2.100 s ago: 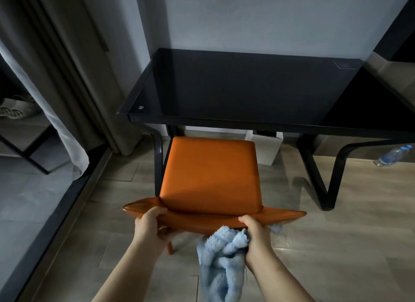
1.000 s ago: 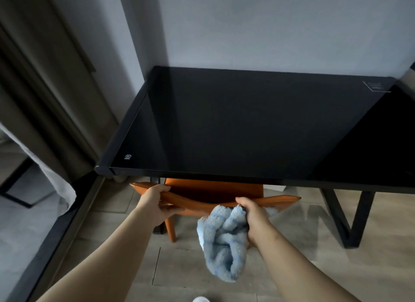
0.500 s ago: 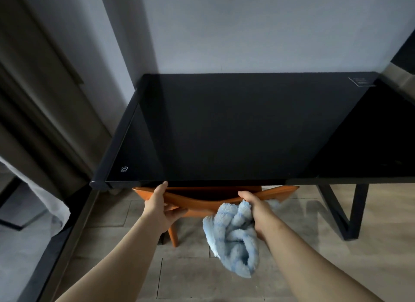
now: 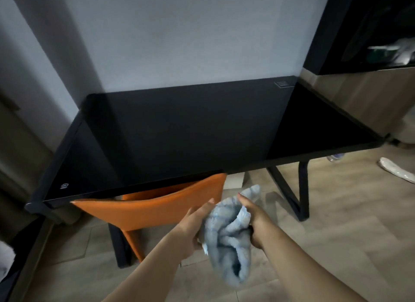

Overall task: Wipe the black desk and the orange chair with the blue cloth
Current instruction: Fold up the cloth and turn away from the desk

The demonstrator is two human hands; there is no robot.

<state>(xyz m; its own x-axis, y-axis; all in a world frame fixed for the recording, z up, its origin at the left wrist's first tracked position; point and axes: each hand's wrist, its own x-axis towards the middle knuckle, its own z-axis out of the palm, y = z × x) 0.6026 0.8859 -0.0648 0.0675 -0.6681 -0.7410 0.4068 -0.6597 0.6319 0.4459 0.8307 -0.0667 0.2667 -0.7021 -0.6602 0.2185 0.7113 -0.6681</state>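
Note:
The black desk (image 4: 190, 133) fills the middle of the view, its glossy top bare. The orange chair (image 4: 155, 206) is pushed under the desk's front edge, with only its backrest and one leg showing. In front of the chair, both my hands hold the bunched blue cloth (image 4: 229, 232), which hangs down between them. My left hand (image 4: 194, 223) grips the cloth's left side. My right hand (image 4: 254, 220) grips its right side, fingers curled into the folds. Neither hand touches the chair or the desk.
A grey wall stands behind the desk. A wooden counter and dark shelving (image 4: 368, 54) rise at the right. On the wooden floor at the right lie a plastic bottle (image 4: 335, 157) and a white slipper (image 4: 396, 170). A curtain hangs at the far left.
The chair went under the desk. Both hands have let go of its backrest; the left hand moved right and took hold of the cloth. The view swung right.

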